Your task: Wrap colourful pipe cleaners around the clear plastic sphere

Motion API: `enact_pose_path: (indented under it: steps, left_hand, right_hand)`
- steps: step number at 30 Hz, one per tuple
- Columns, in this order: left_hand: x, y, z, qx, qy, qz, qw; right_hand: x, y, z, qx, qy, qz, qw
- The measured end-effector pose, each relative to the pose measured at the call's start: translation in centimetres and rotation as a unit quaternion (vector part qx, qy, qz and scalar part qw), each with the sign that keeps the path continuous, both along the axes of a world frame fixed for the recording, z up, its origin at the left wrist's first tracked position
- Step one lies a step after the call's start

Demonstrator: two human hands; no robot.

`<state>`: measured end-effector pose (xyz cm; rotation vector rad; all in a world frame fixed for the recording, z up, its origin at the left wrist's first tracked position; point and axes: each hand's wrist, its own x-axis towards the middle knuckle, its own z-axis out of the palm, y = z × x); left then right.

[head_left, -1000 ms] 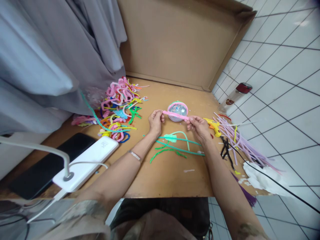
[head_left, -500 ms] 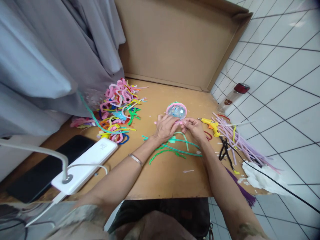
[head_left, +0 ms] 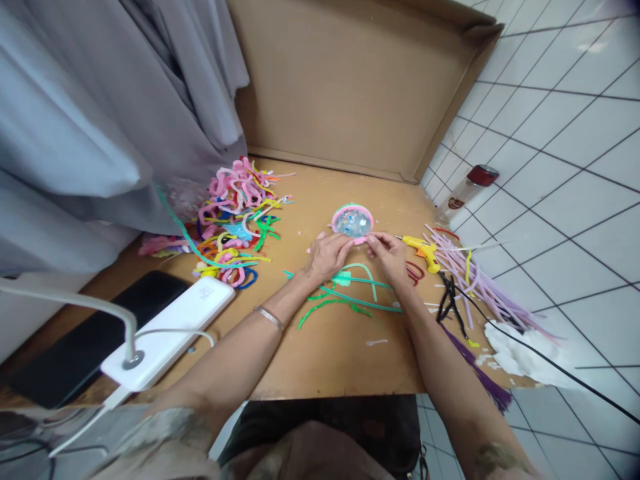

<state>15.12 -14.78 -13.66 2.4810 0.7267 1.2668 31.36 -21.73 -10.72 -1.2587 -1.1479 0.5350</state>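
Observation:
My left hand (head_left: 327, 254) and my right hand (head_left: 387, 254) meet at the middle of the cardboard table, fingertips together on a short pink pipe cleaner (head_left: 359, 241), only a bit of which shows between them. Just beyond the fingertips sits a round pink-rimmed container (head_left: 353, 221) with sparkly bits inside. Green pipe cleaners (head_left: 345, 293) lie on the table under and in front of both wrists.
A heap of coloured pipe cleaners (head_left: 235, 217) lies at the left. A yellow glue gun (head_left: 424, 249), lilac pipe cleaners (head_left: 480, 283), black cord and white stuffing (head_left: 515, 353) lie at the right. A white power bank (head_left: 173, 330), a dark phone (head_left: 85, 350) and a red-capped bottle (head_left: 463, 193) stand nearby.
A second ago the pink pipe cleaner was stretched out between my two hands above the container. My hands have since come together and lowered near the table, bunching it at the fingertips.

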Motion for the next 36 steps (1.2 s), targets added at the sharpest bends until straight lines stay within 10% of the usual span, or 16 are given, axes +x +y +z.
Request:
enact_pose_path:
  steps: [18,36]
  left_hand:
    - [-0.6,0.9,0.8,-0.27,-0.244,-0.065,0.929]
    - [-0.6,1.2,0.9,-0.298,-0.267,-0.036,0.916]
  right_hand:
    - [3.9,0.2,0.7,0.064,0.244,-0.062,0.966]
    - [2.8,0.2,0.3,0.037,0.24,-0.05,0.969]
